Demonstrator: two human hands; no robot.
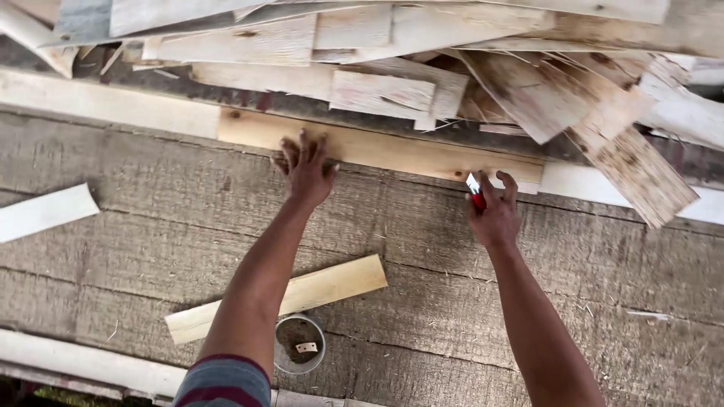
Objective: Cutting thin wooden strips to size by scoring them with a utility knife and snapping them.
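Nearest the camera, a small round tin sits on the rough grey surface, holding dark residue and a small pale scrap. Just beyond it a short pale board lies at a slant, partly crossed by the left forearm. Well to the left, another pale strip lies apart from everything else.

Farther out, the left hand rests flat with fingers spread, its fingertips on the near edge of a long fresh plank that lies along the back of the surface. That hand's grip is wide and holds nothing; it presses down rather than grasps. The right hand is closed around a small red-handled tool with a whitish tip, which points at the plank's near edge close to its right end. Whether it is a marker or a blade is too small to tell.

Judging from this, the step in hand is steadying the plank while the tool is set to its edge. The next move would call for firm downward pressure from the left hand and a controlled draw of the tip, with the plank kept from sliding.

Beyond the plank, a loose heap of weathered offcuts overlaps its far side.
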